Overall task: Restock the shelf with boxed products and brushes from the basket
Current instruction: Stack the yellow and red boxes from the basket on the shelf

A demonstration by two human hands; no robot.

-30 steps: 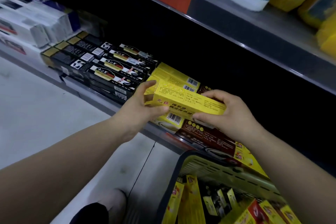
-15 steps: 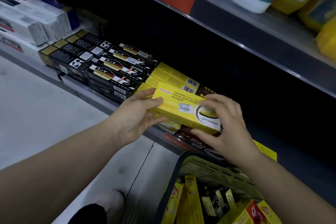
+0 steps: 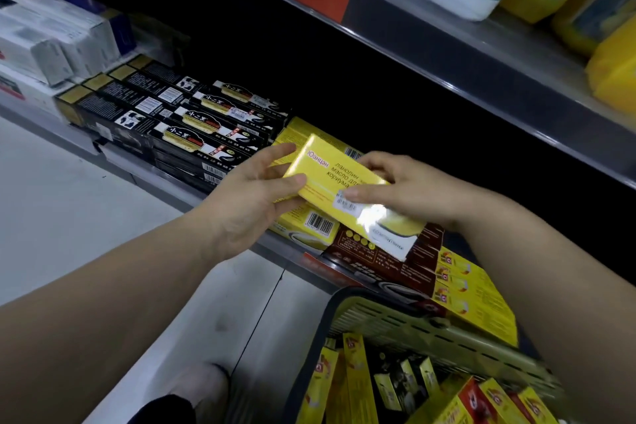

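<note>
**Yellow carton held over the stack, two hands on it**

A person restocking a grey metal shelf [image 3: 148,179] holds a glossy yellow cardboard carton with Cyrillic print [image 3: 328,174] between both hands, just above the goods already laid there. The left hand [image 3: 247,196] pinches the carton's left end, thumb on the top face and forefinger stretched along the far edge. The right hand [image 3: 409,186] curls over the far long side, its thumb flat on a white price sticker.

The carton lies tilted. Its right end dips under the right wrist toward a dark brown printed box [image 3: 378,262]. Matching yellow boxes with barcodes [image 3: 309,227] lie directly beneath the left palm. Rows of long black cartons [image 3: 206,120] run beyond the left fingertips. Under the right forearm is a pale green plastic basket [image 3: 430,327], with more yellow packets [image 3: 354,382] standing inside.

The carton looks light and is probably stiff at its edges, though its broad faces would likely dent under a hard squeeze. Its shiny surface throws back glare and may be slippery. The surer hold is therefore by the short ends or along the long edges, as both hands have it, rather than by pressing on the flat top. It should lie square on the yellow stack if lowered level.
</note>
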